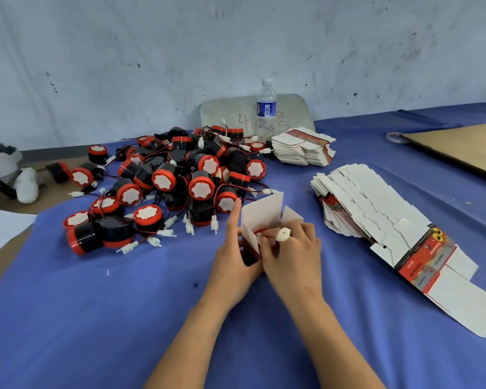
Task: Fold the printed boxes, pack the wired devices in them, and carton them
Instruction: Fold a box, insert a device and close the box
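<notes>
- Left hand [230,256]: grips the open box [260,216] from its left side, index finger straight up along the wall. Judged purpose: to brace the box upright and keep the mouth from collapsing during loading.
- Right hand [292,256]: fingers curled, pinching the white connector [283,234] at the box mouth, apparently to tuck the lead in after the body.
- Device [260,231]: its red rim shows inside the box; how deep it sits cannot be told. Top flaps stand open, so closing is not yet done.
- Pile of wired devices [166,181]: loose on the blue surface [96,318], just beyond the hands on the left, within easy reach.
- Flat box blanks [376,214]: fanned on the right; a second stack [303,147] lies further back beside a water bottle [266,108].
- Cardboard sheet [460,147]: far right, possibly carton stock.
- Risk: wires in the pile are tangled; a pull may drag neighbours.
</notes>
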A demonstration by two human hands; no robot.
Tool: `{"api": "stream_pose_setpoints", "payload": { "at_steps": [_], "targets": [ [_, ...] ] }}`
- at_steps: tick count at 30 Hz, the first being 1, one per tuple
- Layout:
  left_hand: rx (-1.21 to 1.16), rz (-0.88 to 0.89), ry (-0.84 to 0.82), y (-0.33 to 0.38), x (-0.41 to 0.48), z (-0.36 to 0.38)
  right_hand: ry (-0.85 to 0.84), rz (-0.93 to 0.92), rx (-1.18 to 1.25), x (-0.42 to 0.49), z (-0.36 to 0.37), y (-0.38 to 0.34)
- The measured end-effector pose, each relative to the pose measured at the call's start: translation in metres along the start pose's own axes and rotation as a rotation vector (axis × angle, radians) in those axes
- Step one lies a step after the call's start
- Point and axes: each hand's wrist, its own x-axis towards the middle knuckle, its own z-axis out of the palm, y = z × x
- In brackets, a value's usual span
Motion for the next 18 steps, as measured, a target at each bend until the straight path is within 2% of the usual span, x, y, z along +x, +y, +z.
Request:
{"api": "stream_pose_setpoints", "payload": {
  "at_steps": [3, 7, 12, 18],
  "targets": [
    [0.072, 0.078, 0.012, 0.004, -0.002, -0.001, 0.006, -0.006, -0.143, 0.001, -0.004, 0.000],
    [0.229, 0.251, 0.069, 0.004, -0.002, -0.003, 0.006, -0.013, -0.053, 0.004, -0.005, 0.000],
    [0.434, 0.103, 0.051, 0.011, -0.005, 0.006, 0.082, 0.111, 0.452, 0.002, -0.009, -0.005],
    [0.353, 0.024, 0.076, 0.016, -0.006, 0.010, 0.374, 0.084, 0.614, 0.003, -0.021, -0.003]
  ]
}}
